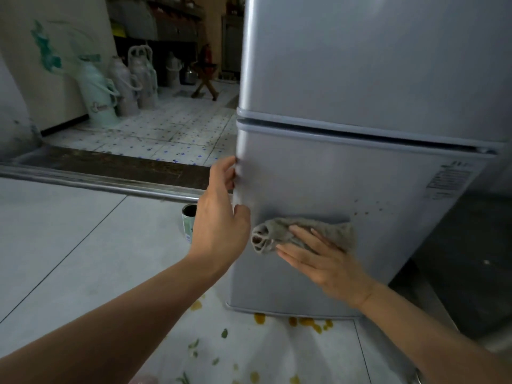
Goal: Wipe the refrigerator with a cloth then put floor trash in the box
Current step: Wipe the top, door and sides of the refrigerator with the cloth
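- The can stands open-topped on the floor just left of the refrigerator, right behind the left wrist. Pulling that arm back carelessly could tip it, adding to the mess.
- The left hand braces the refrigerator's left edge, fingers wrapped round the corner, thumb on the front. If it pushes harder than it steadies, the refrigerator might shift.
- The cloth lies bunched against the refrigerator's lower door, under the flat, straight fingers of the right hand. With no grip round it, a fast stroke could let it slide out.
- Small dark spots right of the cloth may be missed.
- Scraps lie on the floor below the refrigerator; a step could smear them.
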A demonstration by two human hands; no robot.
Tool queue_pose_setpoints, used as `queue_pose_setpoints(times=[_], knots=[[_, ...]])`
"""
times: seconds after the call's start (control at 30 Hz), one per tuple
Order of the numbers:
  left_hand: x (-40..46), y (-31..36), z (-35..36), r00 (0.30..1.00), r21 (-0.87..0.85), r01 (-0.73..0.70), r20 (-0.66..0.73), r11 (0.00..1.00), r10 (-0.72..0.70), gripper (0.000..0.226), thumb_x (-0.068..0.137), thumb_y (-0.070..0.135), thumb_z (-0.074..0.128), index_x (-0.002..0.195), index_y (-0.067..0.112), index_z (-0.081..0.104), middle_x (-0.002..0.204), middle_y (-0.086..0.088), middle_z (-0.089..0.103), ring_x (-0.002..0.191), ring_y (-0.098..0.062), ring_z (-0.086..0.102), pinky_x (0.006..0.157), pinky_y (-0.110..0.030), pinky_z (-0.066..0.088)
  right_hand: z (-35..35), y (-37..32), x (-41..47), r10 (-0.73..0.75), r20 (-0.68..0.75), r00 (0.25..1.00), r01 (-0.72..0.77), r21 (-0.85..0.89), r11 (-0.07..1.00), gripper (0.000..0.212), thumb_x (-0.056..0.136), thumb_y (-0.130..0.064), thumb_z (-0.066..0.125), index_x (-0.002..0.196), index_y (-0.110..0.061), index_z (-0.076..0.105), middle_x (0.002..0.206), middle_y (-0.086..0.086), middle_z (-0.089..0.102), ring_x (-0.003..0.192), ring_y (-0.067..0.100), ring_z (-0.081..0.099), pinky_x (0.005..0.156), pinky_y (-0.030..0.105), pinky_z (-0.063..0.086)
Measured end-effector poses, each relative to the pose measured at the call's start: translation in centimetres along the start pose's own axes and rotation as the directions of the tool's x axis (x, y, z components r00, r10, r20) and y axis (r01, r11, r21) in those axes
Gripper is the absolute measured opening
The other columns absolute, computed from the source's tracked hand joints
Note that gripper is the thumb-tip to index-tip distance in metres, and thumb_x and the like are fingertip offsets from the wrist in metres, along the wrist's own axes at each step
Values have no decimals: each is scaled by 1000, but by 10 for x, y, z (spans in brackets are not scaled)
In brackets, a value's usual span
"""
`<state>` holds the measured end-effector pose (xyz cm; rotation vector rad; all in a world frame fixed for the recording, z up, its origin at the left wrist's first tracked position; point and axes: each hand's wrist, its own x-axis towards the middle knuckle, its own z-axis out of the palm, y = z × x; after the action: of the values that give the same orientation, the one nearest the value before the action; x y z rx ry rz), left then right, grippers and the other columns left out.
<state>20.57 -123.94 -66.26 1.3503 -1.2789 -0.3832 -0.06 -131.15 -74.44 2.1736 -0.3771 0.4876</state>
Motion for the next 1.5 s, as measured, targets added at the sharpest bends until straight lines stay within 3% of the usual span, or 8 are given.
queue_pose_setpoints(times=[0.23,0.37,0.53,0.7,0.87,0.97,1.27,1.5], knots=[[-9,25,7,997,116,-26,-68,993,34,72,73,-7,52,134,26,33,132,7,42,117,-11,46,95,-43,47,-50,87,26,181,-255,950,-200,-50,978,39,98,-2,43,133,-17,52,146,-3,43,129,27,43,108,42,30],[-12,33,19,982,233,-127,-108,964,155,75,71,-9,51,139,17,31,147,-1,24,137,-13,23,111,-26,25,-45,97,27,244,-344,907,-266,-17,964,42,95,-6,54,134,-21,49,139,-4,40,123,25,42,103,36,32],[-27,20,31,964,368,-235,-29,900,263,76,66,-14,54,137,5,35,151,-12,17,137,-21,21,113,-36,24,-5,31,-34,219,-172,960,-222,-1,975,55,81,-4,62,132,-23,53,132,-4,38,117,26,42,94,35,39],[-28,21,37,925,485,-371,120,792,360,78,63,-11,60,137,4,38,150,-10,29,139,-24,26,113,-34,21,-22,53,-44,93,-70,993,-90,45,995,40,84,-10,59,123,-21,62,127,-1,39,112,24,42,91,38,49],[-19,42,54,886,494,-459,188,739,424,77,62,-10,62,135,2,43,147,-13,35,133,-30,34,112,-39,26,-61,124,-18,315,-306,898,-347,-55,936,37,89,-11,60,122,-28,59,126,-3,38,113,24,39,97,41,34],[-20,47,68,881,507,-469,217,723,420,74,62,-11,62,133,2,44,147,-16,33,130,-37,35,109,-47,31,-49,111,-22,446,-357,821,-460,49,886,38,91,-16,59,125,-32,49,127,-3,36,116,23,38,94,40,32],[-32,35,81,817,555,-576,418,600,397,75,57,-6,60,130,3,48,148,-11,35,130,-32,31,103,-57,33,-19,45,-94,395,-80,915,-386,108,916,42,80,-8,58,117,-24,47,120,3,37,111,26,41,93,46,47],[-20,56,92,783,542,-623,441,564,440,73,57,-5,60,129,3,49,145,-11,40,125,-33,37,99,-58,36,-69,125,-52,633,-285,719,-640,83,764,42,84,-2,56,117,-23,39,120,4,29,108,25,38,91,47,43]])
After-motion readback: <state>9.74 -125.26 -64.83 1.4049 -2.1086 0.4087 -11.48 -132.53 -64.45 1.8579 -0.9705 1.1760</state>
